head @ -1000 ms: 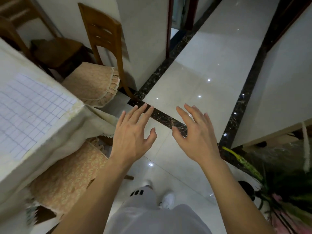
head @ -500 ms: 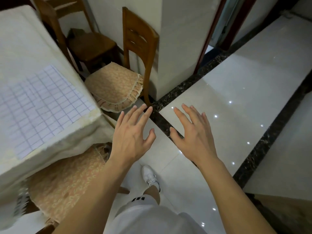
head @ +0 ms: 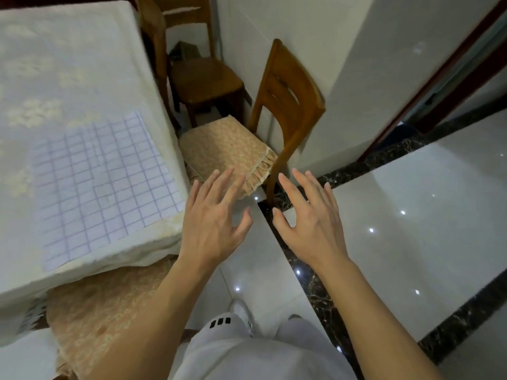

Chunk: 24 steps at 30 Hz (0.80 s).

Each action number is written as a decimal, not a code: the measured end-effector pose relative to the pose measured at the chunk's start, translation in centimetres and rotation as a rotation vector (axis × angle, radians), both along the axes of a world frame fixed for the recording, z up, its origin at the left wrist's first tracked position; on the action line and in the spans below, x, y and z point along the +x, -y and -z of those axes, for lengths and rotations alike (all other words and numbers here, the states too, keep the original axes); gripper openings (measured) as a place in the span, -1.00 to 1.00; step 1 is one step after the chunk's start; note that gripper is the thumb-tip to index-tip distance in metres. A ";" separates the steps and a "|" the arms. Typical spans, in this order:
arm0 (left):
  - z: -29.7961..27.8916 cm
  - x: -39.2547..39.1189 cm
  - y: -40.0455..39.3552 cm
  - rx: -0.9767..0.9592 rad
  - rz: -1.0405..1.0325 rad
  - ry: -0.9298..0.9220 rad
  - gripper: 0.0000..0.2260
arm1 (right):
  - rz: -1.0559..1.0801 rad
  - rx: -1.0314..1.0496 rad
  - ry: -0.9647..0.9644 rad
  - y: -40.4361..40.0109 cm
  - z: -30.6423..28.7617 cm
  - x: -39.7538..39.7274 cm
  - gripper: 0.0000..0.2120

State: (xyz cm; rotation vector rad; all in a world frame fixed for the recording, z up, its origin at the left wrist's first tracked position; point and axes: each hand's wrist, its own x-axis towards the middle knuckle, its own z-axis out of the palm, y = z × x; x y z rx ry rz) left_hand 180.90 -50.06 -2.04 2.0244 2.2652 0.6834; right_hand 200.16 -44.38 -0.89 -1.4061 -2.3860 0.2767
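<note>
My left hand (head: 214,218) and my right hand (head: 310,218) hover side by side in mid-air in front of me, palms down, fingers spread and straight. Neither holds or touches anything. Just left of my left hand is the corner of a table (head: 82,64) under a cream cloth. A white sheet with a purple grid (head: 101,185) lies flat on the table near that corner. Beyond my fingertips stands a wooden chair (head: 288,97) with a tan frilled seat cushion (head: 227,149).
A second wooden chair (head: 203,78) stands further back by the white wall. Another tan-cushioned seat (head: 109,305) is tucked under the table's near edge. Glossy white floor tiles with a dark marble border strip (head: 310,283) stretch to the right. My white trousers and shoe show below.
The view has swung left and towards the table, which now fills the left side. The cushioned chair has come closer. My hands keep the same spread pose.
</note>
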 end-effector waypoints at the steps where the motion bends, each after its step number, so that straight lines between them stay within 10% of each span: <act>1: 0.0 -0.7 -0.3 0.011 -0.026 0.007 -0.46 | -0.027 0.003 -0.004 -0.9 0.0 -0.8 -0.42; 24: 1.2 -13.8 -10.9 -0.092 -0.697 0.037 -0.46 | -0.671 -0.112 0.005 -22.4 2.3 -21.8 -0.40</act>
